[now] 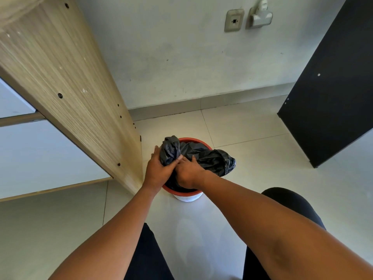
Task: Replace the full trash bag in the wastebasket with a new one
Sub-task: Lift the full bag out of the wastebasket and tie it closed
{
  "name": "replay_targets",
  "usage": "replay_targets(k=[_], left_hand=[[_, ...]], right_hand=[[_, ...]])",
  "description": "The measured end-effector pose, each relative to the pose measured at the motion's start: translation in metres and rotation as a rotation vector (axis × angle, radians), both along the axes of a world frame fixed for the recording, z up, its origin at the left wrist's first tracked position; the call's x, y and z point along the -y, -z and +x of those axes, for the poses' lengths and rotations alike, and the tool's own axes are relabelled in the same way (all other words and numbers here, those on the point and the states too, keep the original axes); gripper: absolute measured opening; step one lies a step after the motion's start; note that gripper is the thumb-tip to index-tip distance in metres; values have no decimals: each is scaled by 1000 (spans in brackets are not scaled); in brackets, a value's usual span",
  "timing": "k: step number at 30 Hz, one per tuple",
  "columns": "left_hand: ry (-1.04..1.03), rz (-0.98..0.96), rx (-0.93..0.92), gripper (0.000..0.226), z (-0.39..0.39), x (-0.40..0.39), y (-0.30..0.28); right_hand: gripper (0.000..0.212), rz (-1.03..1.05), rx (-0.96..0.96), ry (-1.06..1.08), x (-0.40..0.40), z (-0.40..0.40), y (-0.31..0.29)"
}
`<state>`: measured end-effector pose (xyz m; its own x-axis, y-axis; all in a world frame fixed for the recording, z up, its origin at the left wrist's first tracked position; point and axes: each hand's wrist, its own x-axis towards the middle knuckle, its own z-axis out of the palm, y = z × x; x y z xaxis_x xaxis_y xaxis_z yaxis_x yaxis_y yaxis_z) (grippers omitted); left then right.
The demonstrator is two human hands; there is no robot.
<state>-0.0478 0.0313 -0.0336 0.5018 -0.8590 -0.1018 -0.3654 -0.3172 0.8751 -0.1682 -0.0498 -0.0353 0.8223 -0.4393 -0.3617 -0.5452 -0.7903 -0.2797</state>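
Gripping the black trash bag [201, 156] over the red-rimmed wastebasket [193, 140], left hand [157, 170] and right hand [186, 172], fingers curled.

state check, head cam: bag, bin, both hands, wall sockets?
black trash bag: still in the bin, its top gathered into two bunches
wastebasket: upright on the floor, lined, red rim
left hand: grips the left bunch of bag
right hand: on the bag at mid-rim, grip unclear
left wall socket: empty
right wall socket: white plug in
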Motion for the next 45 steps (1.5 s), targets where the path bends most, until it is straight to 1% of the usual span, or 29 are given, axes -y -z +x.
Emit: replay_targets(k=[1,3,5,7,8,12,14,18,20,21,22,23,24,26,28,30,31,32,33,34,35,36,37,38,40,43,45], left_hand=[[-25,-13,11,51,-1,3,0],[-116,-60,-59,28,-3,7,-4],[-227,-119,-179,13,-8,10,-10],[-301,-157,-254,14,-13,13,-15],[-321,-162,-273,15,-15,14,-16],[-330,-154,-341,14,-26,17,-14],[-307,-148,-372,15,-33,20,-12],[-269,-136,-307,15,-33,21,-7],[-223,-126,-243,12,-29,21,-4],[-179,-130,-172,10,-28,21,-2],[-120,-139,-96,13,-26,20,-1],[-45,-144,-33,23,-25,21,0],[40,-138,-3,35,-24,20,0],[174,-100,-11,62,-22,21,0],[237,-55,-2,82,-16,23,4],[263,1,36,95,-10,23,6],[282,35,44,98,-8,23,6],[307,70,50,100,-8,23,5],[337,107,70,100,-8,23,5],[373,142,104,97,-8,24,5],[407,175,142,93,-8,25,6],[427,202,169,86,-9,27,7],[426,215,177,77,-10,28,8],[409,220,176,68,-11,30,10],[386,234,190,55,-14,33,12],[379,268,250,41,-16,39,19],[329,280,263,27,-17,41,26]], right_hand=[[66,-9,-4,-4,0,0,0],[69,-13,-3,-8,0,-3,0],[83,-1,-17,-2,4,-12,3],[95,-49,-66,-23,11,-27,7],[94,-99,-92,-43,15,-34,9],[78,-262,-139,-76,18,-47,22],[73,-287,-166,-78,15,-43,26],[73,-247,-241,-57,14,-35,27],[83,-183,-256,-57,17,-36,24],[94,-159,-246,-70,20,-38,21],[107,-153,-226,-95,24,-42,17],[119,-166,-198,-129,29,-46,12],[127,-194,-173,-165,34,-52,6],[138,-302,-160,-218,47,-64,-4],[147,-420,-239,-232,60,-77,-13],[149,-456,-341,-162,70,-89,-23],[146,-456,-377,-110,73,-94,-28],[135,-443,-397,-57,75,-98,-33],[117,-413,-387,-7,77,-101,-38],[92,-375,-358,33,78,-103,-44],[68,-339,-333,70,78,-103,-50],[50,-301,-319,111,78,-102,-56],[37,-256,-316,159,79,-101,-61],[28,-204,-315,212,81,-100,-63],[26,-40,-298,315,87,-97,-65],[44,293,-216,428,98,-100,-72],[44,484,-121,475,104,-105,-77]])
